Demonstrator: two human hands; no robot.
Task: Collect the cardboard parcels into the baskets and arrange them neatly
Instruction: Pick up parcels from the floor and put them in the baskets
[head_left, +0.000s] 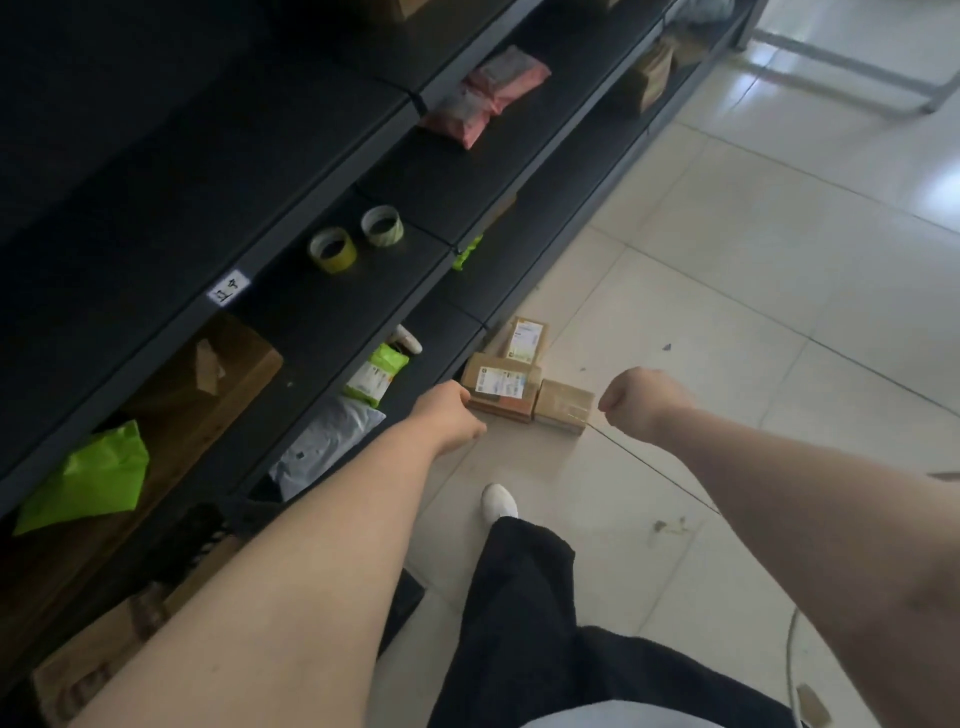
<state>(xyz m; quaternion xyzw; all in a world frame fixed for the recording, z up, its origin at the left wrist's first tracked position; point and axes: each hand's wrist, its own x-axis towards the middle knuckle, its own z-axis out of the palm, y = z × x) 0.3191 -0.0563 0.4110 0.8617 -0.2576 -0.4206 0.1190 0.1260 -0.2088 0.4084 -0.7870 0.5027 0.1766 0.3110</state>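
Note:
Three cardboard parcels lie on the tiled floor at the foot of the dark shelving. A flat labelled parcel (501, 385) lies in the middle, a small plain box (563, 406) touches its right side, and another labelled parcel (525, 339) lies behind them against the shelf base. My left hand (451, 415) reaches down to the left edge of the flat labelled parcel with its back to the camera and its fingers hidden. My right hand (640, 401) hangs just right of the small box, fingers curled, holding nothing. No basket is clearly visible.
Dark shelving (322, 218) fills the left side, holding two tape rolls (332, 250), pink mailers (483, 96), green bags (85, 480), a white bag (327, 439) and brown boxes (202, 384). My white shoe (500, 501) and dark trouser leg stand on the floor (727, 291).

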